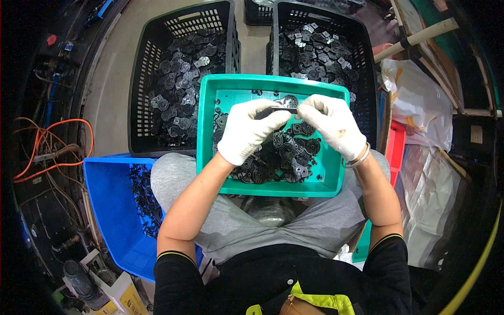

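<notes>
My left hand [249, 128] and my right hand [333, 123], both in white gloves, meet above a green tray [273, 83] on my lap. Pinched between their fingertips is a black plastic part [269, 112], seen nearly edge-on and partly covered by the gloves. Its exact shape is hard to make out. Just beyond my fingers shows a shiny round black piece [287, 101]; I cannot tell whether it touches them. Below my hands, the tray holds a heap of black flat parts [294, 157] with round ends, among small loose black bits.
Two black slatted crates, one at the far left [139, 105] and one at the far right [367, 79], hold many similar parts. A blue bin [113, 210] with thin black pieces stands by my left knee. Orange cable [92, 134] lies at left; white sacks [420, 100] lie at right.
</notes>
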A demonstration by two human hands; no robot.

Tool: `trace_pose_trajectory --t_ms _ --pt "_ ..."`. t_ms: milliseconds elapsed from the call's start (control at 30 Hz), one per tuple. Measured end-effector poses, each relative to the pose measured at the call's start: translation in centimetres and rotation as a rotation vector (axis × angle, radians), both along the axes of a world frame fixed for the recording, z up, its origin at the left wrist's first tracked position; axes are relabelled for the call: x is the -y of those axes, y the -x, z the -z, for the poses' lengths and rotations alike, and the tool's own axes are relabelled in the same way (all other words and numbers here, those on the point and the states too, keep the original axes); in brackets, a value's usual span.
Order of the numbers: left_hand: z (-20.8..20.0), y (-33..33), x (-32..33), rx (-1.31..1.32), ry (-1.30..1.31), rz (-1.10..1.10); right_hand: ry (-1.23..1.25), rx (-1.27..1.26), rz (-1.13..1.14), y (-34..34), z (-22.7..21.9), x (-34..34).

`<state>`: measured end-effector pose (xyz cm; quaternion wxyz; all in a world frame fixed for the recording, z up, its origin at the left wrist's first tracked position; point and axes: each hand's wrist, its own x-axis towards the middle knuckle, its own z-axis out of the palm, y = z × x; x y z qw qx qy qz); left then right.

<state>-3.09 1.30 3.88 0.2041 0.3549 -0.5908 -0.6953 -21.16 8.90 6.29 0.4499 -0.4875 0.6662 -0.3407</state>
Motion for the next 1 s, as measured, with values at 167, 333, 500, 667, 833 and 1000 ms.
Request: trace_pose_trajectory --t_ms 167,333,500,667,833,1000 --pt "0.2 0.2 0.2 -0.046 0.101 -0.017 0.007 -0.021 -0.017 0.9 -0.7 0.2" --pt "-0.6 0.1 0.3 0.029 0.017 0.024 0.011 -0.021 -0.058 1.2 -0.3 0.0" --pt "-0.3 0.1 0.2 0.033 -0.025 0.029 -0.002 -0.018 -0.070 1.1 -0.3 0.0" --pt "0.0 0.1 0.2 -0.013 0.034 0.031 0.001 -0.008 -0.076 1.3 -0.2 -0.1" --pt "0.0 0.1 0.3 0.029 0.065 0.035 -0.012 -0.027 -0.081 1.4 0.0 0.0" --pt "-0.5 0.1 0.2 0.068 0.069 0.039 0.022 -0.030 -0.070 1.2 0.2 0.0"
